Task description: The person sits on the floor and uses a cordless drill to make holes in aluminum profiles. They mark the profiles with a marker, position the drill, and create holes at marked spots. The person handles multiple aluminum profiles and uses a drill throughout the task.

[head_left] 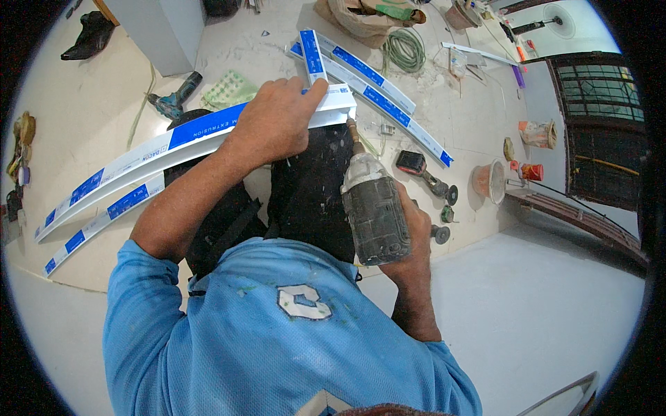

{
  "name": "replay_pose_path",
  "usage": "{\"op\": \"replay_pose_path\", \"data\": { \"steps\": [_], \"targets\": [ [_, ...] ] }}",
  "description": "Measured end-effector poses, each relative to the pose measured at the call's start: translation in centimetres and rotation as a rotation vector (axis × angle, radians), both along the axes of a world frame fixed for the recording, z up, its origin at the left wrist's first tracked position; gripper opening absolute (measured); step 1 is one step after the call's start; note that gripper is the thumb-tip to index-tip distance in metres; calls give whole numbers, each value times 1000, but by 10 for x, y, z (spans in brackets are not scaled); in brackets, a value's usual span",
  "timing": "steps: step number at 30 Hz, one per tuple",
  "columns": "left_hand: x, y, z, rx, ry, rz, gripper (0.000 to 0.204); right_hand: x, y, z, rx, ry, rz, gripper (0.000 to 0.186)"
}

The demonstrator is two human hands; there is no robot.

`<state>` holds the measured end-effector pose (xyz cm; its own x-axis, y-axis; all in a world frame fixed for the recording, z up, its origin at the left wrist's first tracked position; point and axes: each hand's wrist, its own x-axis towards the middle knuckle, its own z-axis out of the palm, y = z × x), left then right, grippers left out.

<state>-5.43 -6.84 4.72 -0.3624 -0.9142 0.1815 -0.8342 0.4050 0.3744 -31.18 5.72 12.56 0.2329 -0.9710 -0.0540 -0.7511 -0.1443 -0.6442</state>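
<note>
A long white extrusion profile [132,161] with blue-and-white film lies across my thighs. My left hand [274,118] is closed over it near its right end. A short piece of similar profile [313,59] meets that end at an angle, beside my left thumb and fingers. My right hand [415,236] is wrapped round the grip of a dark cordless impact driver [378,215], partly hidden behind its body. The driver's bit points away from me, its tip at the profile's right end. Whether a screw sits there is too small to tell.
More profiles [388,104] lie on the tiled floor ahead, another [104,218] at left. A second power tool [173,97] and a green-white cloth [229,90] lie ahead-left. An angle grinder [430,177], coiled hose [404,52] and buckets [490,180] are to the right.
</note>
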Motion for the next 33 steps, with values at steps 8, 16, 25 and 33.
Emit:
{"op": "replay_pose_path", "data": {
  "steps": [8, 16, 25, 33],
  "targets": [
    [0, -1, 6, 0, 8, -1, 57, -3, -10, -5, -22, 18, 34, 96],
    [-3, -1, 10, 15, -22, 17, 55, 11, -1, -1, -97, -15, -76, 98],
    [-3, 1, 6, 2, -19, 17, 53, 14, 8, -27, -231, -66, -157, 109],
    [-4, -1, 4, 28, -25, 22, 53, 24, 13, -32, -172, -79, -258, 108]
  ]
}}
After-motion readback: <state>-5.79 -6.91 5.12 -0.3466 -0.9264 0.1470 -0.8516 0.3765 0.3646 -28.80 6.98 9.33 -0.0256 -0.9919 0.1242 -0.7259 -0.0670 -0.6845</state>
